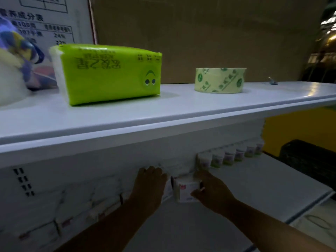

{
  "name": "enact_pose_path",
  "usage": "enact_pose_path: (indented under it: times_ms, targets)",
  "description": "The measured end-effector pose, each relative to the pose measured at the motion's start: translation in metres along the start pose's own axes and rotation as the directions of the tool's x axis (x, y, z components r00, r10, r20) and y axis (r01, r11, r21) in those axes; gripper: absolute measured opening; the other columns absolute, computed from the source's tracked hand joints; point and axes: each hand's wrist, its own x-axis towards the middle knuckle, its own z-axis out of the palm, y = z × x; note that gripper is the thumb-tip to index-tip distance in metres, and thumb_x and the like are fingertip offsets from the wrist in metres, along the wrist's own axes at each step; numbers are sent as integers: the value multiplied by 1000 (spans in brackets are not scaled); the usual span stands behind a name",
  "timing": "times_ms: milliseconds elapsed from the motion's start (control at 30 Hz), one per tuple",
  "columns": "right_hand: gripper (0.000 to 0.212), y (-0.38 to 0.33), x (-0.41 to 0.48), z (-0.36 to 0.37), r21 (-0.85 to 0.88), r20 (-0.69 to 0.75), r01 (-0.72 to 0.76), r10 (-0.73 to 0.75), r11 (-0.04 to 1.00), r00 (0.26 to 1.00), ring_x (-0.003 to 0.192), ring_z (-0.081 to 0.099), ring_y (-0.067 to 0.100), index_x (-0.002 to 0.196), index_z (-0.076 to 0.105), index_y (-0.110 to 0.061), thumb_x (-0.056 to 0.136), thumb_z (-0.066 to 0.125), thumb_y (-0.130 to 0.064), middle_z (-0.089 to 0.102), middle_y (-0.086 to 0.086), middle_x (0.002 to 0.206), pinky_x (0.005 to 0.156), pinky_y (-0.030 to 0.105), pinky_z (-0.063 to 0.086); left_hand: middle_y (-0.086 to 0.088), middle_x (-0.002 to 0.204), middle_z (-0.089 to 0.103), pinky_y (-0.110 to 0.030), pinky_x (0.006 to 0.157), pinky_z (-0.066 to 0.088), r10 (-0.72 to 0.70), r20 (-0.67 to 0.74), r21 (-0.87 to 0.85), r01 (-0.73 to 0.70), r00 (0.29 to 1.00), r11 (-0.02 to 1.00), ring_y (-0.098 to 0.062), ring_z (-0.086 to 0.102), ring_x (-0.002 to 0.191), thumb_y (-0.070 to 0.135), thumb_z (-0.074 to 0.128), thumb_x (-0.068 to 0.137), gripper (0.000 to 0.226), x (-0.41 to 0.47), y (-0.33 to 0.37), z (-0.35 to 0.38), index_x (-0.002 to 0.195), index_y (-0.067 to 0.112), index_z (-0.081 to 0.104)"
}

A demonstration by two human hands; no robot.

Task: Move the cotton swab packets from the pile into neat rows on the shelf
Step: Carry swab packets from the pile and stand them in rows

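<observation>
Pinching white packet [185,190], right hand [212,190] (lower shelf [254,179])

A shop: white display shelves [163,113] stocked with a tissue pack [111,73] and rowed cups [229,157].

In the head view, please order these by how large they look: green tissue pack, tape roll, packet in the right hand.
1. green tissue pack
2. tape roll
3. packet, partly hidden by the right hand
</observation>
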Motion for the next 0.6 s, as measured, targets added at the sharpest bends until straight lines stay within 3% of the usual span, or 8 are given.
enact_pose_path:
  times_ms: [67,167,200,233,267,333,467,600]
  targets:
    - [61,6,13,8,-186,-110,228,-251,956,962,102,65,29,119,60,-8,68,79,-35,59,14,124,77,30,55,-7,152,34,-41,114,22,-26,21,22,25,999,999,-27,33,137,33,59,89,58,0,5,-3,143,24,38]
    - [70,5,27,10,-356,-87,425,-482,832,872,116,59,35,113,66,-6,57,81,-44,57,19,130,87,50,51,-10,117,67,-42,90,52,-72,-39,70,75,997,995,-24,66,104,41,90,49,75,0,19,-12,117,20,67]
    - [73,5,31,10,-402,-50,473,-535,784,843,120,56,33,117,65,-9,57,78,-48,56,17,133,90,51,48,-14,128,60,-45,99,46,-102,24,90,99,995,991,-26,59,116,40,85,60,80,-2,22,-11,130,14,57]
    - [74,6,33,10,-424,-7,512,-567,748,823,121,56,30,119,65,-10,57,77,-51,56,14,134,92,50,48,-18,147,39,-50,113,28,-124,51,93,119,991,989,-30,39,135,36,70,79,82,-2,24,-4,146,10,32]
    - [75,6,37,11,-433,20,537,-588,724,809,120,57,28,119,66,-11,57,77,-52,58,12,132,91,48,49,-15,158,14,-55,117,7,-157,152,117,140,976,983,-31,15,145,31,53,92,80,-1,24,3,152,12,5]
    - [77,6,43,12,-434,43,541,-584,720,811,116,60,24,117,67,-11,55,80,-53,61,9,128,89,44,51,-8,159,-11,-62,111,-11,-223,231,179,184,947,966,-31,-8,146,24,37,98,75,3,24,6,148,18,-19]
    - [79,7,52,18,-416,48,541,-576,731,816,111,63,23,114,69,-10,49,84,-54,65,9,122,86,43,53,-2,158,-19,-67,105,-14,-262,220,185,224,940,957,-29,-13,146,24,33,99,74,10,23,10,146,22,-23]
    - [78,9,53,19,-411,60,537,-566,736,822,116,60,31,119,65,-4,58,80,-49,61,16,127,89,53,49,-4,159,-13,-68,100,-21,-233,227,203,188,946,961,-29,-7,147,29,37,99,76,8,20,5,148,23,-20]
